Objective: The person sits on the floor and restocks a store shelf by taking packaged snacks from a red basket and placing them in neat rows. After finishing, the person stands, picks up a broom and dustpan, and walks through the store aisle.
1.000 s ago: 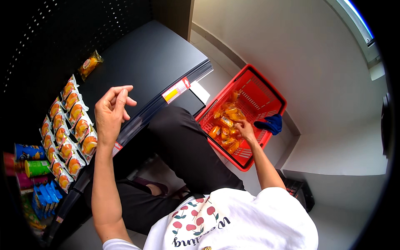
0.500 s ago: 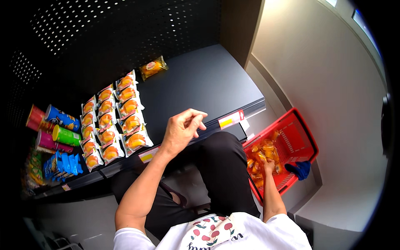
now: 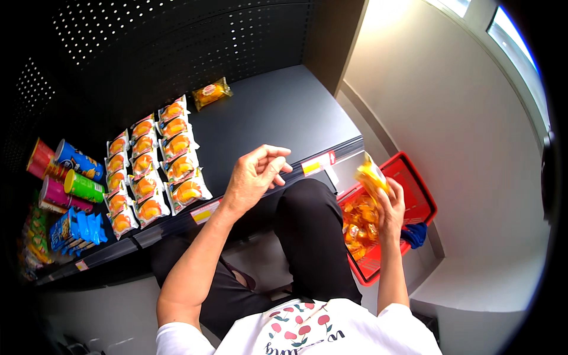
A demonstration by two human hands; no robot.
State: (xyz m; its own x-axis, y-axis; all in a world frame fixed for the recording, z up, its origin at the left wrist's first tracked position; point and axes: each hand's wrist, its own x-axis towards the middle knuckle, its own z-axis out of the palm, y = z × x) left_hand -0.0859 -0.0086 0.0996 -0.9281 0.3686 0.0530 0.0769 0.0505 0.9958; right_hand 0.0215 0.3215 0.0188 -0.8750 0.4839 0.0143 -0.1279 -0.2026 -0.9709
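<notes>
I hold a yellow-wrapped snack pack (image 3: 371, 174) in my right hand (image 3: 388, 207), lifted above the red basket (image 3: 373, 273), which has several similar orange-yellow packs (image 3: 357, 228) in it. My left hand (image 3: 260, 171) hovers near the shelf's front edge, empty, fingers loosely bent and apart. On the dark shelf (image 3: 266, 100), rows of white packs with orange pictures (image 3: 146, 188) stand at the left, and one yellow pack (image 3: 212, 93) lies apart at the back.
Colored canisters (image 3: 86, 188) and blue bags (image 3: 77, 231) fill the shelf's left end. A perforated black panel (image 3: 177, 35) backs it. A pale wall (image 3: 455, 148) curves along the right beside the basket, which has a blue cloth (image 3: 414, 235) on its rim.
My right hand has come up from inside the basket with a pack. The view has swung toward the shelf; my left hand stays loosely curled over it.
</notes>
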